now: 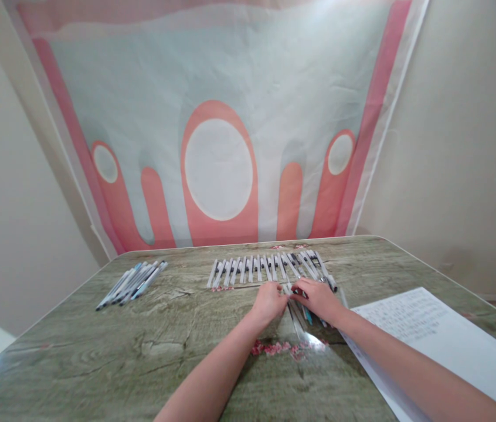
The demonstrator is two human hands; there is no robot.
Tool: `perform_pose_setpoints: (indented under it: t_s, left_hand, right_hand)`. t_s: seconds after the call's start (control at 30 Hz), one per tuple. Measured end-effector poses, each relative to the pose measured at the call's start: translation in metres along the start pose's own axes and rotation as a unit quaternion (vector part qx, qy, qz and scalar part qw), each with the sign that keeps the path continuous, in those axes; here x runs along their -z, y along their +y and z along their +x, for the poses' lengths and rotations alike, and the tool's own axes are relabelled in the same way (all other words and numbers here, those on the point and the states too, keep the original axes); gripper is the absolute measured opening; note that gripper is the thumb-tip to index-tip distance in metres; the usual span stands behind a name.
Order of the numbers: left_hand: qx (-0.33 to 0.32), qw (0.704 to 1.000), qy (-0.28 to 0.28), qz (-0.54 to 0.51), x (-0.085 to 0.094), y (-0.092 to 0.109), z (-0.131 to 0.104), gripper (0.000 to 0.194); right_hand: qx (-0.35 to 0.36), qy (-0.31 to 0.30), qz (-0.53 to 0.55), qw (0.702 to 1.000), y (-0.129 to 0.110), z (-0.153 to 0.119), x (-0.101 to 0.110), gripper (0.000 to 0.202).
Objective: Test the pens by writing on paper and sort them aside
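Observation:
My left hand (269,302) is closed in a pinch near the middle of the table. Close beside it, my right hand (319,298) is also closed, fingertips nearly meeting the left ones. Between them is a pale, slim pen (287,289), partly covered by the fingers. Under and around the right hand lie several loose pens (308,316), one with a light blue part. Just beyond both hands runs a row of white pens and dark-tipped pieces (250,268), set side by side. Its right end is less even, with a dark-ended pen (332,283) lying aslant.
A bundle of pens (132,284) lies on the left of the wood-patterned table (151,357). Written paper sheets (441,346) lie at the right, partly under my right forearm. A pink and grey printed cloth (217,64) hangs behind the table's far edge.

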State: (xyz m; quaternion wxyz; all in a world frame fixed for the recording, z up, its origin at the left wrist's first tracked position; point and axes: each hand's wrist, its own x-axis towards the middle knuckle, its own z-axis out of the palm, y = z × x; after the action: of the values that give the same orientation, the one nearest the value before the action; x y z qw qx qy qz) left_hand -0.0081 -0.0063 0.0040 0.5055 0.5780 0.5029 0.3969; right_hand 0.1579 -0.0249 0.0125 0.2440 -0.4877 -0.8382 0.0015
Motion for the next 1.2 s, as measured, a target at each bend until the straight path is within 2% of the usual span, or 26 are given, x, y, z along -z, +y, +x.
perform_pose_setpoints:
  t_s: [0.1, 0.2, 0.33, 0.67, 0.9, 1.2]
  left_hand:
    - [0.013, 0.991, -0.027, 0.128, 0.002, 0.008, -0.003, 0.025]
    - [0.003, 0.965, -0.058, 0.256, 0.003, 0.014, -0.005, 0.032]
    - [-0.037, 0.945, -0.058, 0.320, 0.003, 0.015, -0.006, 0.033]
    - [-0.073, 0.951, -0.045, 0.298, 0.002, 0.003, -0.001, 0.035]
    - [-0.044, 0.974, -0.056, 0.216, 0.003, -0.009, 0.006, 0.034]
    - [-0.014, 0.978, -0.060, 0.200, 0.007, -0.001, 0.005, 0.033]
  right_hand:
    - [-0.001, -0.009, -0.003, 1.000, 0.000, 0.000, 0.000, 0.026]
    - [-0.005, -0.013, -0.007, 1.000, -0.002, 0.000, 0.002, 0.027]
    - [-0.007, -0.018, -0.012, 1.000, -0.005, 0.000, 0.004, 0.028]
    - [-0.023, -0.003, -0.003, 1.000, -0.002, 0.001, 0.006, 0.029]
    - [-0.035, 0.039, 0.031, 0.998, -0.001, 0.000, 0.006, 0.026]
    - [-0.087, 0.084, 0.061, 0.991, 0.003, 0.001, 0.005, 0.026]
